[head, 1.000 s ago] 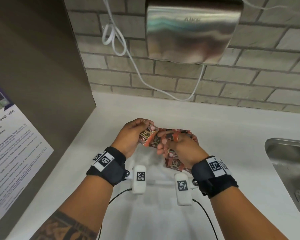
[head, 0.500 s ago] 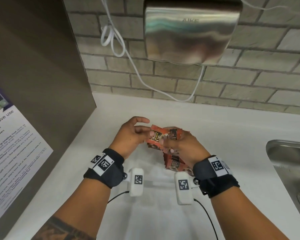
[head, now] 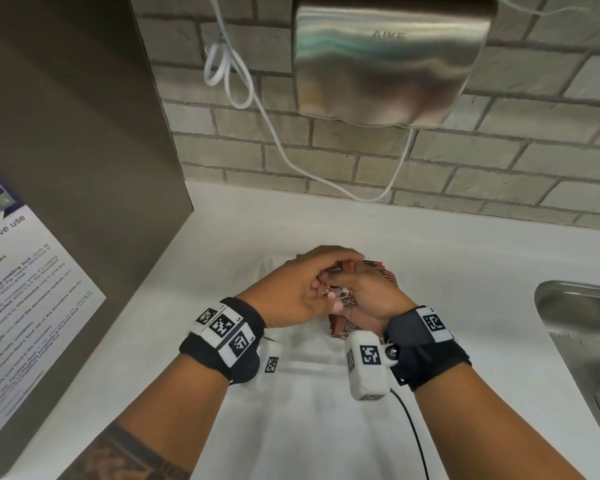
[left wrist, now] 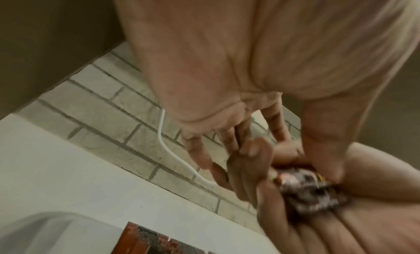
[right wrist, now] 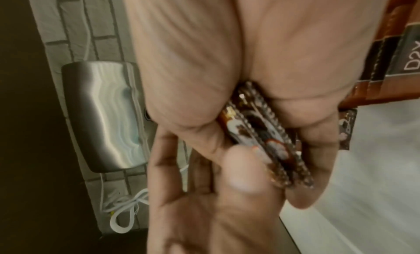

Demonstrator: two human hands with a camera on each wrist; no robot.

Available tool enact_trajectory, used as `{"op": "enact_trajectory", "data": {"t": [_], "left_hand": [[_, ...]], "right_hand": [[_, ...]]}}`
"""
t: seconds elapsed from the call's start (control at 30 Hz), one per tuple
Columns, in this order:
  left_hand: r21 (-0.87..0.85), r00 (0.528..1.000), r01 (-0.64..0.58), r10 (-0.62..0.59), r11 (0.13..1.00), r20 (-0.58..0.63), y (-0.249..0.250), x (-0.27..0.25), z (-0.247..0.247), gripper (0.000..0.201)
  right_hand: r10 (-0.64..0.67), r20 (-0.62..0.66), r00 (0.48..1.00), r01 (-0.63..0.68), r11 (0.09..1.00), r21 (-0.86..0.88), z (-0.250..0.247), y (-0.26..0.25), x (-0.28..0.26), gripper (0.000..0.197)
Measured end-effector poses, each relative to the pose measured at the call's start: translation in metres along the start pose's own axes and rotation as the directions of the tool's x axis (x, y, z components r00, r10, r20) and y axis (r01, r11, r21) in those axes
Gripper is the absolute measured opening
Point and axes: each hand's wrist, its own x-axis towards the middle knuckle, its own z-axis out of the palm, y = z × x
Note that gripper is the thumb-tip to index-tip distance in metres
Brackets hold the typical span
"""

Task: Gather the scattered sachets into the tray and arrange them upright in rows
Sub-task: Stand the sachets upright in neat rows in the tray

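Note:
Both hands meet over a clear tray (head: 305,364) on the white counter. My right hand (head: 355,289) grips a small stack of red-brown sachets (head: 343,295) between thumb and fingers; in the right wrist view the stack (right wrist: 268,141) shows edge-on. My left hand (head: 321,271) curls over the stack's top from the left, its thumb (left wrist: 327,161) pressing on the sachets (left wrist: 306,188). More sachets stand in the tray, a row behind the hands (head: 378,268) and others below the right palm (head: 343,329). The left wrist view shows some at the bottom (left wrist: 154,241).
A steel hand dryer (head: 388,60) hangs on the brick wall, with a white cable (head: 257,98) drooping toward the counter. A steel sink (head: 586,341) lies to the right. A brown cabinet side with a printed notice (head: 25,306) stands on the left.
My left hand, which was touching the sachets' left end, has closed over the top of the stack. Both hands have drawn together and sunk toward the tray.

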Motion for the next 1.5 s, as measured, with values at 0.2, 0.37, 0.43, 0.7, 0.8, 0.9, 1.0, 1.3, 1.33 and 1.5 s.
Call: {"op": "enact_trajectory", "data": {"t": [0.2,0.37,0.43,0.7,0.8,0.9,1.0,1.3,1.33,1.5], "left_hand": [[0.128,0.99,-0.063,0.078,0.99,-0.121,-0.02,0.005,0.0,0.07],[0.291,0.973,-0.067,0.127,0.954,-0.192,-0.029,0.002,-0.01,0.075],[0.178,0.974,0.002,0.039,0.984,-0.225,-0.026,0.002,-0.013,0.099],[-0.796,0.936,0.244,-0.35,0.553,0.044,-0.011,0.011,-0.01,0.05],[-0.742,0.946,0.212,-0.325,0.635,-0.008,-0.014,0.012,-0.008,0.037],[-0.667,0.934,0.223,-0.351,0.711,-0.061,-0.019,0.01,-0.009,0.034],[-0.574,0.934,0.24,-0.348,0.783,-0.085,-0.019,0.009,-0.009,0.027],[-0.577,0.946,0.222,-0.317,0.786,-0.067,-0.018,0.006,-0.008,0.028],[-0.571,0.944,0.22,-0.32,0.791,-0.079,-0.019,0.006,-0.009,0.03],[-0.475,0.913,0.279,-0.383,0.835,-0.136,-0.025,0.005,-0.015,0.03]], "right_hand": [[0.01,-0.035,0.999,-0.006,0.992,0.128,0.011,0.001,0.0,0.02],[-0.167,-0.181,0.969,0.097,0.935,-0.341,-0.002,0.002,0.001,0.016],[-0.214,-0.193,0.958,0.139,0.93,-0.341,-0.003,0.002,-0.001,0.012],[-0.263,-0.123,0.957,0.216,0.928,-0.304,0.006,0.004,-0.001,0.017],[-0.361,-0.224,0.905,0.181,0.806,-0.564,-0.001,0.001,0.001,0.022],[-0.541,-0.264,0.799,0.146,0.6,-0.786,-0.01,-0.012,0.0,0.023],[-0.579,-0.1,0.809,0.257,0.502,-0.826,-0.008,-0.029,-0.001,0.013],[-0.396,-0.021,0.918,0.204,0.517,-0.832,-0.006,-0.053,0.019,0.012],[-0.391,-0.021,0.92,0.201,0.519,-0.831,-0.007,-0.053,0.021,0.012],[-0.392,-0.029,0.919,0.178,0.48,-0.859,-0.005,-0.054,0.027,0.013]]}}
